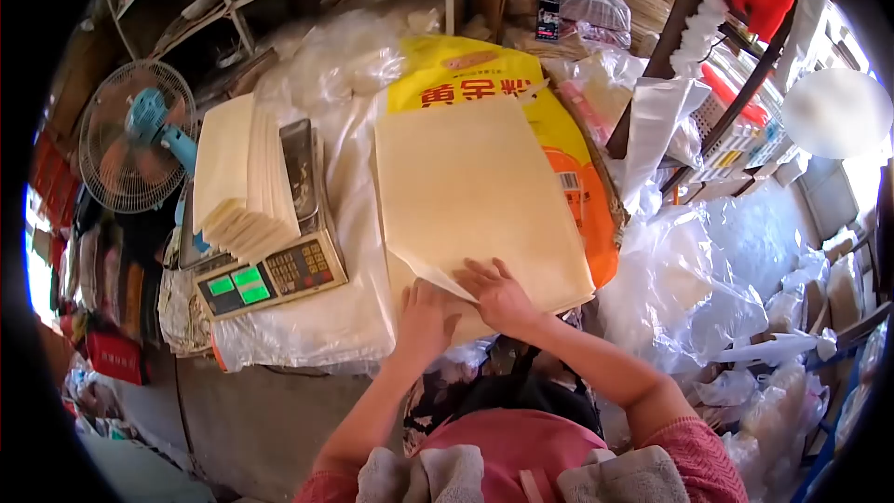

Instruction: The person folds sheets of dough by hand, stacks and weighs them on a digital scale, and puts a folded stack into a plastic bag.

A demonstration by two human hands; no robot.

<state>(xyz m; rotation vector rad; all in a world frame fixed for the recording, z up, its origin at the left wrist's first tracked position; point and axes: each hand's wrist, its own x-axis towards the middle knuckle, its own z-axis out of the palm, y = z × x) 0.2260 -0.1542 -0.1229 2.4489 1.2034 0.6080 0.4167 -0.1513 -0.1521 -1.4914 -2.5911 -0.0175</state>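
Crinkled white plastic sheeting (pixel 349 251) covered the desk, where a stack of large, cream-coloured rectangular sheets (pixel 475 196) lay partly over a yellow-and-orange printed bag (pixel 570 163). The right hand (pixel 499 300) rested there, fingers spread beside a lifted corner; the left hand (pixel 426 321) bent its fingers near that corner, their grip hidden. Alongside, a digital scale with green displays (pixel 279 278) bore narrower cream sheets (pixel 237 168).

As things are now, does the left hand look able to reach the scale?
Probably yes: only low plastic seems to lie between the left hand and the scale, though it would have to leave the sheet first.
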